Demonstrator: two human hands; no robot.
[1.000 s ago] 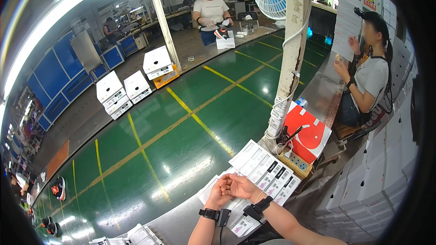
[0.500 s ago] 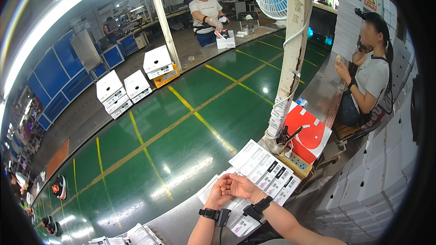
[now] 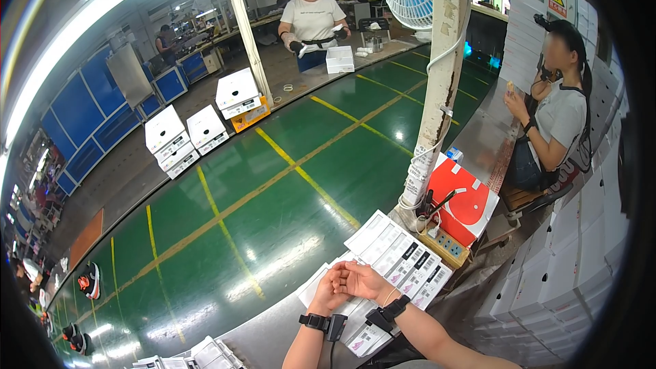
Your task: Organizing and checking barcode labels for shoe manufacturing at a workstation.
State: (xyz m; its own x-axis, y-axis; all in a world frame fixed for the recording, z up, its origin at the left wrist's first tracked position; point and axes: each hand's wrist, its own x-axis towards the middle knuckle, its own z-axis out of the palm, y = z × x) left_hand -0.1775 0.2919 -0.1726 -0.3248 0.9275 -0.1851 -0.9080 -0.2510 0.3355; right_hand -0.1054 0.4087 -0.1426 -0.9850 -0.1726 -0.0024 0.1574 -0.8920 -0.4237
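Note:
My left hand and my right hand meet above a stack of white cardboard shoe boxes with printed labels on their ends. Both hands have curled fingers that touch each other, and nothing shows in them. Black bands with small devices are on both wrists, and a cable hangs from the left one. The green conveyor belt with yellow lines runs just beyond the boxes.
A painted post rises at the belt's near edge, beside a red box and a power strip. White shoe boxes stand along the far side. Dark shoes lie at far left. One co-worker stands opposite; another sits right.
The belt's lines have shifted slightly to the right. The co-worker opposite has straightened up, hands drawn back from the white box; the dark item they held is out of sight. My hands stay still.

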